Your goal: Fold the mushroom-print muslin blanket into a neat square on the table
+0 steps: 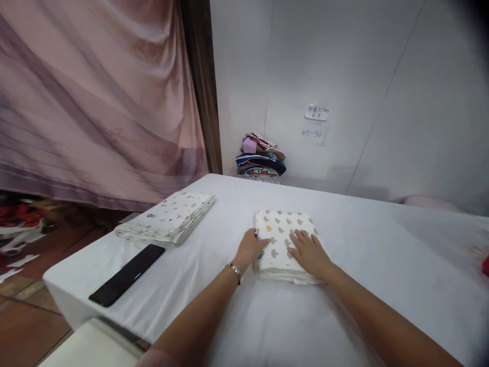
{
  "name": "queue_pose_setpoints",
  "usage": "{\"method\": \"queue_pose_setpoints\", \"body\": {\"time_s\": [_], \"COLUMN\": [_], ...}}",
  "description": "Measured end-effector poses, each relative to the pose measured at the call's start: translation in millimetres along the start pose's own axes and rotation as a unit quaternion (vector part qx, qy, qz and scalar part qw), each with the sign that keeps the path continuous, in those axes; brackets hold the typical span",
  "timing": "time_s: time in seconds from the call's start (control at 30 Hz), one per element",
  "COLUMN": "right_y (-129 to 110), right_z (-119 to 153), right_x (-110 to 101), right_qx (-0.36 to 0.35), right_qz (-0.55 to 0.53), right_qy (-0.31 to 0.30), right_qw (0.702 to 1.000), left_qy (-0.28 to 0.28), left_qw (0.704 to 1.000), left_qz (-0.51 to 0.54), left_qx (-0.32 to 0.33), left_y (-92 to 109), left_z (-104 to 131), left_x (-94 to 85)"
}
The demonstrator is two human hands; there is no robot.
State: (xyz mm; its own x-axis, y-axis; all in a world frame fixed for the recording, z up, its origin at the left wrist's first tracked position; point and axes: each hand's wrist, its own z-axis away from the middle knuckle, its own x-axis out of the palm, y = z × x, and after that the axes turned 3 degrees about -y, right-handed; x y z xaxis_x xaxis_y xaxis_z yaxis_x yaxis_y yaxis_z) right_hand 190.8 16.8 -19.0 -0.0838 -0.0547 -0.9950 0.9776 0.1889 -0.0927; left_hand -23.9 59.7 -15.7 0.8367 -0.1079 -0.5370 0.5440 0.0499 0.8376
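Observation:
A folded white cloth with grey mushroom-like prints and a few yellow and blue ones lies on the white-covered table. At its left edge is my left hand, thumb over the top and fingers curled round the side, pinching the layers; a bracelet circles that wrist. My right hand rests flat on top of the same cloth toward its right side, fingers spread. Further left lies a folded stack of white cloth with small dark prints, apart from both hands.
A black phone-like slab lies near the left edge of the table. Behind the table stands a pile of folded clothes against a grey wall with paper notes. A pink curtain hangs at left.

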Motion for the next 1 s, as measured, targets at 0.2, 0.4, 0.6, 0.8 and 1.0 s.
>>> {"method": "queue_pose_setpoints", "body": {"time_s": [0.2,0.4,0.6,0.8,1.0], "right_y": [-5,-12,-4,0,7], "right_z": [10,27,53,59,58], "right_x": [-8,-4,18,21,23], "right_qx": [0.01,-0.004,0.003,-0.012,-0.003], "right_qz": [-0.024,-0.036,-0.027,-0.023,0.0], "right_qy": [0.009,0.066,0.17,0.218,0.212], "right_qw": [1.0,0.997,0.985,0.976,0.977], "left_qy": [0.016,-0.008,-0.016,-0.026,-0.031], "left_qw": [0.999,1.0,0.999,0.999,0.999], "left_qz": [0.007,0.008,0.006,-0.005,-0.008], "left_qx": [0.051,0.027,0.029,0.038,0.028], "left_y": [-4,-6,-4,-4,-3], "left_z": [42,43,42,40,37], "left_x": [2.3,7.6,6.2,5.7,6.5]}}
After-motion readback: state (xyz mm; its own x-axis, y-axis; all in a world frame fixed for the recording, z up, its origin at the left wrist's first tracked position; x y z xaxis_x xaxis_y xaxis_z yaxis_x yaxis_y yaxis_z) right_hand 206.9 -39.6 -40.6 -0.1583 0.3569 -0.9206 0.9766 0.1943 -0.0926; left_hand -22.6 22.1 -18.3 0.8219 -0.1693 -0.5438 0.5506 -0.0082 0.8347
